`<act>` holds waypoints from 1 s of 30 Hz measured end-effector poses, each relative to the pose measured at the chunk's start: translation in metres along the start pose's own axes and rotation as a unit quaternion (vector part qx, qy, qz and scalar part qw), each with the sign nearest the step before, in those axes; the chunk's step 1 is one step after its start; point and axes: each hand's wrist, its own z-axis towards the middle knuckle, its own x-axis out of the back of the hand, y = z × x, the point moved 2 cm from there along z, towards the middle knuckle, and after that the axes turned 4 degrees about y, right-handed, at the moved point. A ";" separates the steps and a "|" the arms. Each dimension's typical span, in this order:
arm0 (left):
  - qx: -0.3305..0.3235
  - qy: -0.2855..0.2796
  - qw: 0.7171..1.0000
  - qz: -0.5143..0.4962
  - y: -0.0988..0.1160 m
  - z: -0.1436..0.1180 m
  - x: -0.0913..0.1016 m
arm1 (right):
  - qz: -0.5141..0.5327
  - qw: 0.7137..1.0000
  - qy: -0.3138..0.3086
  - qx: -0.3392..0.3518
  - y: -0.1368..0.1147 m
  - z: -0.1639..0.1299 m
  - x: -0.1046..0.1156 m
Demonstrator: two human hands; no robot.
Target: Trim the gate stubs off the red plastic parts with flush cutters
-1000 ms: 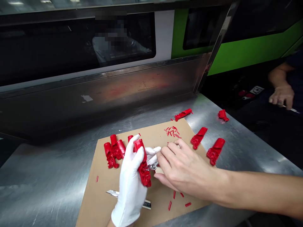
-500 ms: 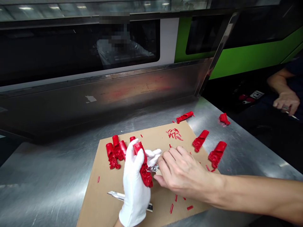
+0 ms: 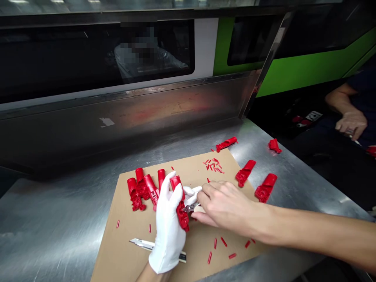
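In a white glove, my left hand (image 3: 168, 219) grips a red moulded plastic part (image 3: 182, 217), held tilted above the cardboard. My bare right hand (image 3: 223, 203) is closed round what look like nippers (image 3: 190, 207); their shiny metal head touches the side of the part, and the fingers hide most of the handle. Under my left wrist lies a utility knife (image 3: 142, 244) with its blade out to the left. Several similar red parts (image 3: 151, 190) lie left of my gloved hand.
A cardboard sheet (image 3: 117, 250) covers part of the metal table (image 3: 58, 223). Small red offcuts (image 3: 214, 165) are scattered over it. More red parts (image 3: 266, 188) lie along the right. A co-worker's hand (image 3: 352, 123) shows at far right, beyond the table edge.
My hands have turned slightly, and the red part stands a little more upright between them. The nippers stay at its side. The whole view has shifted a little.
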 end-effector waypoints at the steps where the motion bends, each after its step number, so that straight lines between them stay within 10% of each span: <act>1: 0.007 -0.005 1.000 -0.001 -0.002 0.002 -0.001 | 0.007 1.000 -0.013 -0.010 0.002 -0.001 -0.002; 19: 0.136 0.016 0.989 -0.053 -0.020 0.007 0.006 | 0.138 0.986 -0.036 -0.089 0.037 -0.050 -0.017; 30: 0.192 0.076 0.975 -0.084 -0.006 0.002 -0.007 | 0.298 0.912 -0.004 -0.283 0.054 -0.094 -0.006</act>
